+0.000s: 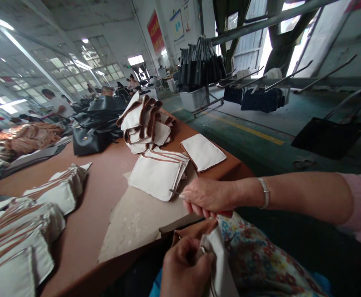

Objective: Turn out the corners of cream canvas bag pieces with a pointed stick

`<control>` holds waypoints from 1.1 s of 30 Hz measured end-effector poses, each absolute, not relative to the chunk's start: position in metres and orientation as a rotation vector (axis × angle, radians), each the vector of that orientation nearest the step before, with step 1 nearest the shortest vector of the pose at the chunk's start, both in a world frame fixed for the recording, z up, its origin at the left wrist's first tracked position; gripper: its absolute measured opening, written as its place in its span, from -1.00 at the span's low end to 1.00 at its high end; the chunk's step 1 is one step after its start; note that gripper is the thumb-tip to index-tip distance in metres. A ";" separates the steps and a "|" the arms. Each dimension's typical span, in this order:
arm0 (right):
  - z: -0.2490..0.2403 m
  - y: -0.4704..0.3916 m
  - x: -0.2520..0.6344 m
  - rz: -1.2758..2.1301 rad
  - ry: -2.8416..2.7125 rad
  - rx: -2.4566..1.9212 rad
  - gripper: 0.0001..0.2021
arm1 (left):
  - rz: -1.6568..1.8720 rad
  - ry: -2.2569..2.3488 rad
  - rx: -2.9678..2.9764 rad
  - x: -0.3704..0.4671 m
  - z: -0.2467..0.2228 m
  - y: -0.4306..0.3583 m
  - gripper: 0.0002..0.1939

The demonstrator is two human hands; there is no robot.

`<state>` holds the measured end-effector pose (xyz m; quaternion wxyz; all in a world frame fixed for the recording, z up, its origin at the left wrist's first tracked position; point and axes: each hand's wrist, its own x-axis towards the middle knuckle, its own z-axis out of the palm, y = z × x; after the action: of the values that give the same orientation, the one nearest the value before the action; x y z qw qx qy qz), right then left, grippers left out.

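White fabric piece (220, 264) lies over our lap, pinched in our left hand (185, 270); our right hand (211, 196) grips a slim tool (174, 192) — mid-handling, we judge. Next move calls for steady cloth, tip clear of fingers.

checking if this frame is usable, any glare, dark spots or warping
Head view: glare from the long white ceiling tube lights and tall, washed-out windows; deep shadow below the bare right forearm. Head view: the room leans and looks stretched near the edges, like a wide lens; the distant person in a white shirt looks soft, while the stacked off-white fabric pouches read fairly clearly.
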<state>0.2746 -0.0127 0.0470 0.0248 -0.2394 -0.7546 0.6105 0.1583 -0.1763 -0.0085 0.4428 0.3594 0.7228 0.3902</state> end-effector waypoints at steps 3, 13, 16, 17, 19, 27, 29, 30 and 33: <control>0.052 -0.005 0.277 1.614 -2.350 -0.732 -0.65 | 1.074 1.665 0.685 0.145 0.004 -0.174 -0.74; 0.016 -0.026 0.273 1.764 -2.494 -0.345 -0.74 | 0.971 1.584 0.746 0.122 0.032 -0.167 -0.78; 0.013 -0.026 0.270 1.769 -2.489 -0.482 -0.80 | 0.853 1.705 0.885 0.120 0.041 -0.163 -0.79; 0.014 -0.026 0.270 1.769 -2.468 -0.510 -0.83 | 0.819 1.744 0.918 0.119 0.043 -0.162 -0.78; 0.016 -0.026 0.269 1.793 -2.408 -0.509 -0.87 | 0.773 1.795 0.955 0.115 0.042 -0.160 -0.74; 0.014 -0.038 0.265 1.780 -2.262 -0.564 -0.80 | 0.781 1.869 1.009 0.108 0.029 -0.156 -0.74; 0.014 -0.042 0.263 1.828 -2.212 -0.648 -0.88 | 0.852 1.849 0.977 0.111 0.030 -0.158 -0.76; 0.014 -0.043 0.262 1.884 -2.167 -0.686 -0.89 | 0.906 1.805 0.931 0.112 0.031 -0.159 -0.77; 0.013 -0.048 0.260 2.156 -1.926 -0.725 -0.88 | 1.080 1.605 0.738 0.115 0.029 -0.164 -0.80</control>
<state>0.2603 -0.0477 0.0133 0.0804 -0.2424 -0.6441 0.7211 0.1151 -0.1637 0.0293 0.5103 0.3064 0.6668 0.4485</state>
